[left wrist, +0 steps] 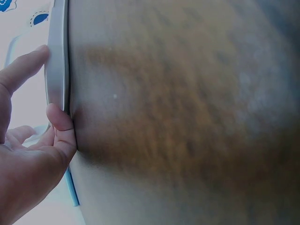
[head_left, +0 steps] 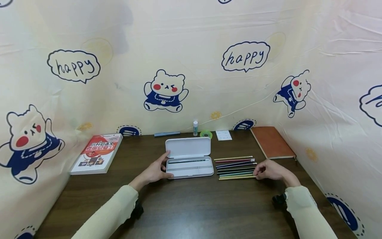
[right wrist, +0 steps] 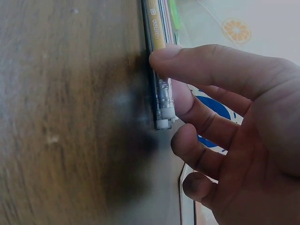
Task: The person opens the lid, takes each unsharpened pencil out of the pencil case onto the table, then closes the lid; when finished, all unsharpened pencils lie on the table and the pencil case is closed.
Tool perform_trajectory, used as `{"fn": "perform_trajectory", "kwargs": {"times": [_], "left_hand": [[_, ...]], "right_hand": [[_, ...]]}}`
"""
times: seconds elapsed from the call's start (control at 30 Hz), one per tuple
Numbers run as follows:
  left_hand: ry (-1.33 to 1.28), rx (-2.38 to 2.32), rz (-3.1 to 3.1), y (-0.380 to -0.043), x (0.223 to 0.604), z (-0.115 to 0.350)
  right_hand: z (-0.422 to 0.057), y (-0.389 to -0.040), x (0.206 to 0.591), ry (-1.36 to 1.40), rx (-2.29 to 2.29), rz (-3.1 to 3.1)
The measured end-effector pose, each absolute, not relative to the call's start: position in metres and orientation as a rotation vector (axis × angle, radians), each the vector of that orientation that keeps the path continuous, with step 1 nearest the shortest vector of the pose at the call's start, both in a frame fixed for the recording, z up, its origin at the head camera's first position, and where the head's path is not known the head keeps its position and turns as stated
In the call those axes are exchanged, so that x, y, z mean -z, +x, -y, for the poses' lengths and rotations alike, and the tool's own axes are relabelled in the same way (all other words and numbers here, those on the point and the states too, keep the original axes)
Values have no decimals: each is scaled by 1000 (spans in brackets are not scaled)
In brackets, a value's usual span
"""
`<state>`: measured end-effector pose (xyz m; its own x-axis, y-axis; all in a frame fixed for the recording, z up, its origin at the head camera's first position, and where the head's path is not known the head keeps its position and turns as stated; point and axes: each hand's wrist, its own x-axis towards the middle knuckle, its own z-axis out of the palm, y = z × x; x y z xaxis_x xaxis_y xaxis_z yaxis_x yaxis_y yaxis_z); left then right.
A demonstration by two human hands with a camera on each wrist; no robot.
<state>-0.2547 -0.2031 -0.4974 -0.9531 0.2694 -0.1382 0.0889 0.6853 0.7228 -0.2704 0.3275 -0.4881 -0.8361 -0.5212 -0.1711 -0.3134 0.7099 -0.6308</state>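
A white pencil case (head_left: 206, 171) lies with its lid raised, one dark pencil (head_left: 188, 161) in its back compartment. My left hand (head_left: 156, 170) grips the left end of the case, thumb at the front corner and fingers toward the hinge. To the right of the case, several pencils (head_left: 235, 165) are laid side by side in a row. At their eraser ends, my right hand (head_left: 271, 171) pinches a yellow pencil (right wrist: 158, 33) between thumb and index finger, the front one of the row. In the right wrist view other pencils lie behind it, and the remaining fingers are loosely bent.
A thick book (head_left: 96, 154) lies at the left, a brown notebook (head_left: 273, 142) at the back right. Along the back edge are a blue pen (head_left: 167, 134), a glue stick (head_left: 195, 128), green tape (head_left: 206, 134) and a white paper (head_left: 223, 135). A printed curtain (head_left: 203, 59) surrounds the table.
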Motion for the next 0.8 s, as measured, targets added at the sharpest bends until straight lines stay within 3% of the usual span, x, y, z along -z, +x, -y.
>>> {"fn": "perform_trajectory", "kwargs": {"times": [0.43,0.8], "left_hand": [[315,-1129,-2668,-254,497,204],[308,-1146,-2658,-254,496,203]], "right_hand": [[-315,-273,478,-592,863,-2590],[-275,-285,470,-643,907,-2668]]}}
